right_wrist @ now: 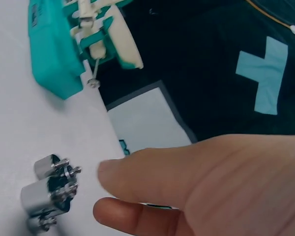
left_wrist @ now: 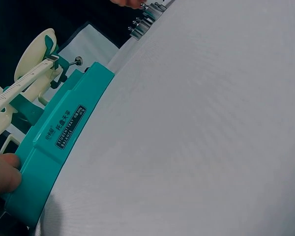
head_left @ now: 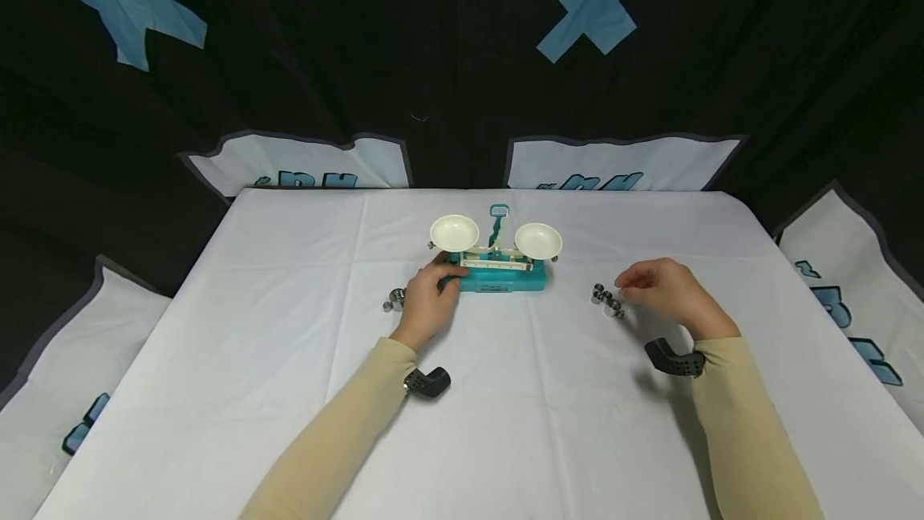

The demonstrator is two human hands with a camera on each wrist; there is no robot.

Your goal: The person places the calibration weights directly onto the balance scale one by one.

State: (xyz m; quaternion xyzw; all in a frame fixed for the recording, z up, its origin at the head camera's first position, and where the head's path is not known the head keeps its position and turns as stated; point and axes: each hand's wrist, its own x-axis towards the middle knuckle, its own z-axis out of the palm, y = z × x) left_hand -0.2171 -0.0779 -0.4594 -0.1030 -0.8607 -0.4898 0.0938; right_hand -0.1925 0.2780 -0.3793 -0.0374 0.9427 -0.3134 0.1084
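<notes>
Head view: two tan sleeves (head_left: 339, 432) reach in from the near edge over a white cloth (head_left: 491, 440), with a black device at each wrist. Farther in, the left hand (head_left: 429, 307) grips the left end of a teal balance (head_left: 503, 280), its thumb at the near side of the base. Just left of that hand sit a few metal weights (head_left: 397, 299), partly hidden by it. The right hand (head_left: 667, 293) hovers well to the right of the balance, above the cloth; in the right wrist view its thumb and finger stand slightly apart with nothing seen between them. A cluster of metal weights (right_wrist: 37, 196) with knobs stands just left of its fingertips, a gap showing between. The balance thus lies between the hands, touching only the left. Above its base are a left cream pan (head_left: 455, 233) and a right cream pan (head_left: 538, 241), with a teal pointer frame (head_left: 498, 211) rising between and beyond them. Farthest, white panels (head_left: 621, 163) hang below a black curtain (head_left: 462, 62) bearing blue patches (head_left: 588, 2).
</notes>
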